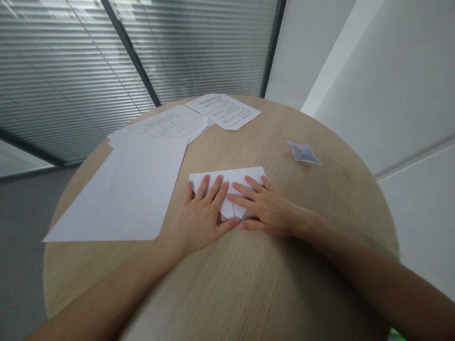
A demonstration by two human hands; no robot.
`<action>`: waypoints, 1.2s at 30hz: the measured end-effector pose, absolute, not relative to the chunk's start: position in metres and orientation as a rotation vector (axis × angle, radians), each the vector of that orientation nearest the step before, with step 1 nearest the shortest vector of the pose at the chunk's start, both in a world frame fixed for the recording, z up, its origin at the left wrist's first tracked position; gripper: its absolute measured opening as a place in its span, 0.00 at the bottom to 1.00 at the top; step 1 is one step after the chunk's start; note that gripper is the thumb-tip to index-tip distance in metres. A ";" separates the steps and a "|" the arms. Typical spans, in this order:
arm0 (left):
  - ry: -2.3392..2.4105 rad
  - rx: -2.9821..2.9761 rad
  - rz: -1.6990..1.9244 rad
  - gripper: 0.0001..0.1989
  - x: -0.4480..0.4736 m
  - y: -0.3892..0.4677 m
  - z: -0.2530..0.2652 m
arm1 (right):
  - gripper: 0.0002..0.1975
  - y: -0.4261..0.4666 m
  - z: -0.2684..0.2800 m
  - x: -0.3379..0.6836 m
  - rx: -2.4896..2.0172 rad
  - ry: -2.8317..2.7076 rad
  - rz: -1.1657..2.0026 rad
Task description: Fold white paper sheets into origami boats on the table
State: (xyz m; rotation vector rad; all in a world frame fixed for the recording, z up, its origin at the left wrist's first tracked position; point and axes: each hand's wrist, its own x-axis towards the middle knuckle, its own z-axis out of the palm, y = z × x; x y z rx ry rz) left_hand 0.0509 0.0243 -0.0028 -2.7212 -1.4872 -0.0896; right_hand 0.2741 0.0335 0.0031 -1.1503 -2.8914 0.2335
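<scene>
A folded sheet of white paper [227, 173] lies flat on the round wooden table, its wide straight edge on the far side and its narrower end toward me. A crease or seam runs down its middle. My left hand [201, 215] rests on the left half with fingers spread. On the right half lies my right hand [268, 206], its fingers stretched out too. Both thumbs point inward and almost meet at the near tip of the paper. The hands cover much of the folded sheet, so parts of its outline are hidden.
Plain white paper [131, 189] lies at the left, overlapping printed sheets [174, 121] behind it. Another printed page [223, 110] sits at the far edge. A small folded paper piece [304, 153] stands at the right on the table [227, 289]. Blinds and a wall lie beyond.
</scene>
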 end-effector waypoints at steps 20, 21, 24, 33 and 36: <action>-1.215 -2.550 -0.461 0.21 0.033 0.030 0.010 | 0.39 0.023 0.014 0.269 -1.108 -2.997 0.327; -1.186 -2.550 -0.462 0.20 0.033 0.029 0.011 | 0.39 0.023 0.015 0.269 -1.111 -2.997 0.332; -1.118 -2.561 -0.455 0.19 0.036 0.024 0.010 | 0.38 0.023 0.016 0.269 -1.121 -2.992 0.342; -1.235 -2.530 -0.257 0.24 0.047 0.016 0.008 | 0.40 0.019 0.017 0.268 -1.121 -2.963 0.335; -1.324 -2.544 -0.187 0.24 0.047 0.016 0.010 | 0.40 0.018 0.017 0.268 -1.127 -2.953 0.329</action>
